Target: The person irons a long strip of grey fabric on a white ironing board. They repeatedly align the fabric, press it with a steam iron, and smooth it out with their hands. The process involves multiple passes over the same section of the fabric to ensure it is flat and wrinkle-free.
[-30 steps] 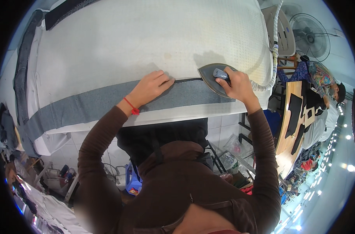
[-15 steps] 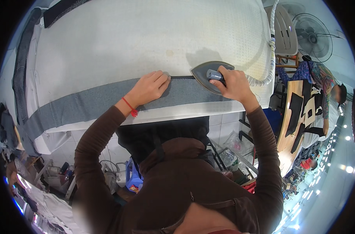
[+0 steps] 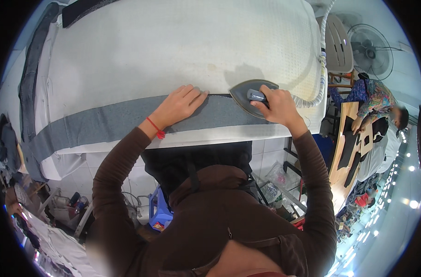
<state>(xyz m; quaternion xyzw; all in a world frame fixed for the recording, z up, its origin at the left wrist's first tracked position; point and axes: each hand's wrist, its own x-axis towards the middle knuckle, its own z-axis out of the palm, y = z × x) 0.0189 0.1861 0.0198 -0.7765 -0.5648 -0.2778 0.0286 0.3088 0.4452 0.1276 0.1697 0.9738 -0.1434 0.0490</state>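
Note:
A long grey fabric strip (image 3: pixel 95 121) lies along the near edge of the white padded ironing table, with a narrow dark line along part of its far edge. My left hand (image 3: pixel 180 105), with a red string at the wrist, rests on the strip. Its bent fingers grip the far edge, and the thumb is not clearly visible. To the right, my right hand (image 3: pixel 282 106) is closed around the handle of an iron (image 3: pixel 240 94). The iron's plate sits on the strip's far edge, its tip pointing left toward my left fingers.
A wrapped hose (image 3: pixel 307 102) runs from the iron up the right side of the table (image 3: pixel 173 51). Dark cloth pieces (image 3: pixel 32 92) lie at the far left. On the right are a fan (image 3: pixel 370 51), a chair and a person handling dark pieces at a wooden table (image 3: pixel 340 161).
My left fingers have reached slightly right along the strip's edge and straightened a little. The iron stays near the same spot. The person at right now has both hands over the wooden table.

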